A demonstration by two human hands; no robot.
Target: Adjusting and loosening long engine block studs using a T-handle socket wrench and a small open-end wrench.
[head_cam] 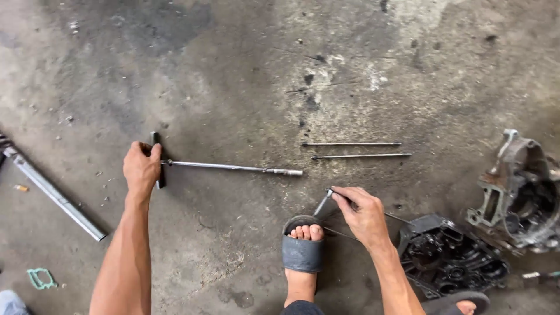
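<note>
My left hand (142, 168) grips the cross handle of a long T-handle socket wrench (233, 167) that lies on the stained concrete floor, its socket end pointing right. My right hand (363, 214) pinches the end of a thin metal rod (322, 205) just above my sandalled foot (303, 248). Another thin rod runs under this hand toward the right. Two long thin studs (356, 150) lie side by side on the floor beyond my right hand.
A black engine cover (449, 256) and a grey metal engine casing (519, 195) sit at the right. A long metal tube (55, 195) lies at the left, with a small green gasket (39, 279) near it. My other sandal (458, 303) shows at the bottom.
</note>
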